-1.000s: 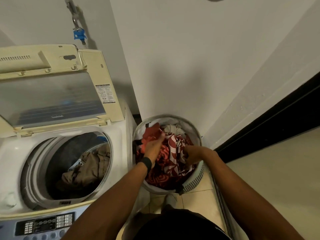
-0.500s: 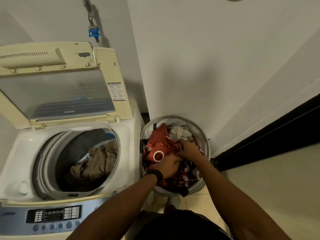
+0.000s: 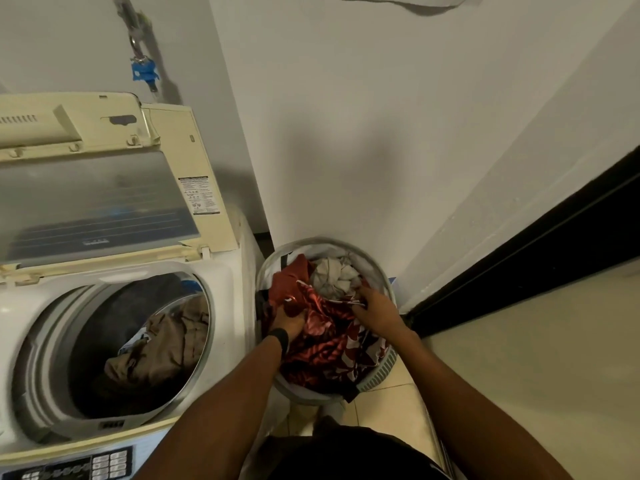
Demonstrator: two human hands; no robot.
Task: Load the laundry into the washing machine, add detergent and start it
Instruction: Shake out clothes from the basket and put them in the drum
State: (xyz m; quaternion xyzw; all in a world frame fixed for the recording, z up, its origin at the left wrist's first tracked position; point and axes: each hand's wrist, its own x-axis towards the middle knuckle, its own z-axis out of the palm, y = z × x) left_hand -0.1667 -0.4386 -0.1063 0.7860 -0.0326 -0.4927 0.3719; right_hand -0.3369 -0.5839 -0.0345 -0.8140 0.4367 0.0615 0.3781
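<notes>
Left hand (image 3: pixel 289 322) and right hand (image 3: pixel 375 311) are clutching red patterned cloth (image 3: pixel 329 337) in the basket (image 3: pixel 384 372) beside the washing machine (image 3: pixel 228 282), for loading.

Left hand (image 3: pixel 289 322): forearm extended, black wristband (image 3: pixel 280 339), fingers curled into red cloth (image 3: pixel 325 327). Right hand (image 3: pixel 375 311): forearm extended, fingers gripping same cloth.

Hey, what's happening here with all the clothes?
A person is doing laundry, reaching into a round laundry basket beside a top-loading washing machine whose lid stands open. The right hand grips the edge of a red patterned garment in the basket. The left hand is dug into the same cloth, its fingers hidden. A pale bundle lies behind them. One brown garment is already in the drum; nothing is being carried across yet.
</notes>
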